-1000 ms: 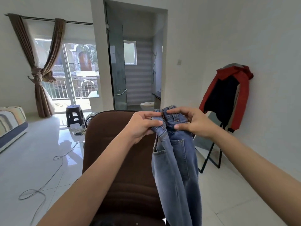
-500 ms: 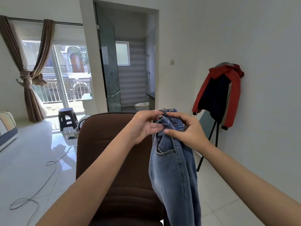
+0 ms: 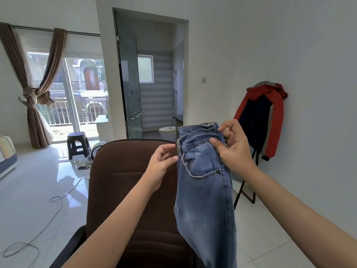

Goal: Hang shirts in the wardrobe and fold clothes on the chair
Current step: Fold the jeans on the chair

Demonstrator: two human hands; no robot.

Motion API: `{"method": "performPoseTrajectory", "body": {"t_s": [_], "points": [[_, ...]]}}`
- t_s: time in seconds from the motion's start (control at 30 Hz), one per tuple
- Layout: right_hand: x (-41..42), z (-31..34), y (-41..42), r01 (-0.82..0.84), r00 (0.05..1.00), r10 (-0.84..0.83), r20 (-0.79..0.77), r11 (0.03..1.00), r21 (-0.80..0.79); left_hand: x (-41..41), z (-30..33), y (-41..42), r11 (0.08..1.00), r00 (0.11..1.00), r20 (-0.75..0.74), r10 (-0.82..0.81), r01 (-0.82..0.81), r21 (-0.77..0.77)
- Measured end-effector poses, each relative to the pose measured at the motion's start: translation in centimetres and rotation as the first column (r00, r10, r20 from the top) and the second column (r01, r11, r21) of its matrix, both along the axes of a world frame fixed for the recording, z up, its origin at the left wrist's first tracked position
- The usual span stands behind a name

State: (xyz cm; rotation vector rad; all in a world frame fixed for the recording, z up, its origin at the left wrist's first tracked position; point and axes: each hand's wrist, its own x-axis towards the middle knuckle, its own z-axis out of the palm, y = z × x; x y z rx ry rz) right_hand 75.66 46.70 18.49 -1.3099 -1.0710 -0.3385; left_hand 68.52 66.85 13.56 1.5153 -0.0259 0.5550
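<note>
1. A pair of faded blue denim jeans (image 3: pixel 202 190) hangs lengthwise in the air, waistband up, in front of the right side of a brown padded office chair (image 3: pixel 125 190).
2. The right hand (image 3: pixel 234 149) pinches the waistband's right end, thumb on the front and fingers curled behind.
3. The left hand (image 3: pixel 161 165) is at the jeans' left edge, fingertips touching the seam below the waistband; whether it actually grips cannot be told.
4. A red and navy jacket (image 3: pixel 262 118) hangs on a black stand by the white wall to the right.
5. A dark plastic stool (image 3: pixel 78 145) stands near the balcony door, far left.
</note>
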Motion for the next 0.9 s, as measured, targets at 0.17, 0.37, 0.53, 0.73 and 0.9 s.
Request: {"method": "performPoseTrajectory", "body": {"t_s": [0.17, 0.37, 0.53, 0.73, 0.9], "points": [[0.6, 4.4, -0.2, -0.02, 0.999, 0.018, 0.03, 0.997, 0.07, 0.3, 0.5, 2.8, 0.872, 0.933, 0.048, -0.356, 0.35, -0.343], [1.1, 8.1, -0.3, 0.016, 0.998, -0.021, 0.054, 0.996, 0.084, -0.2, 4.7, 2.3, 0.817, 0.87, 0.199, -0.451, 0.492, -0.301], [1.5, 9.9, -0.5, 0.053, 0.996, -0.061, 0.07, 0.993, 0.104, -0.4, 8.4, 1.1, 0.964, 0.955, 0.223, -0.198, 0.23, -0.13], [2.1, 11.0, -2.2, 0.012, 0.999, -0.016, 0.035, 0.994, 0.105, -0.2, 13.5, 0.0, 0.997, 0.927, 0.368, -0.075, 0.078, 0.007], [1.0, 8.6, -4.2, -0.01, 1.0, 0.01, 0.01, 0.999, 0.053, -0.2, 16.8, -1.3, 0.993, 0.917, 0.388, -0.092, 0.113, -0.032]]}}
